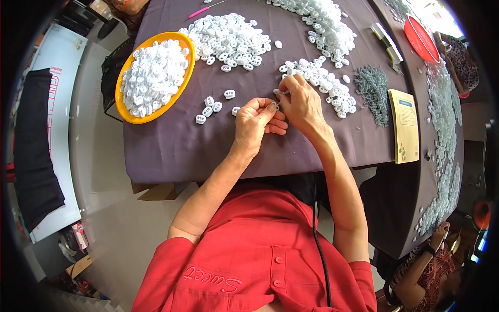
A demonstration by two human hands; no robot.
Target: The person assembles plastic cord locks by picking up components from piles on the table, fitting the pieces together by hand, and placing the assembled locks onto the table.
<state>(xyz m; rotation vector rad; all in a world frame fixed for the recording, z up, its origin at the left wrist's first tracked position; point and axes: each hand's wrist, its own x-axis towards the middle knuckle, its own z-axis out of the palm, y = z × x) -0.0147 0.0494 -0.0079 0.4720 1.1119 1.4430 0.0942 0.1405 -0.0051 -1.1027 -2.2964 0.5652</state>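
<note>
My left hand [253, 124] and my right hand [303, 104] meet over the purple-brown cloth of the table. Between the thumb and fingers of the left is a small whitish plastic piece [275, 104], mostly covered by fingertips. The right hand's fingers pinch at the same spot, and a white rounded piece [277, 91] shows by them; its exact shape is too small to tell. Several white oval pieces with dark holes [208, 111] lie left of my hands. Just beyond the right hand spreads a heap of plain white oval pieces [332, 86].
An orange-yellow bowl [191, 67] full of white pieces stands at left, beside a larger heap [228, 41]. A pink-handled tool [200, 11] lies far back. Rightward are small grey parts [371, 93] and a tan booklet [404, 127]. Other people sit at the right-hand table [410, 208].
</note>
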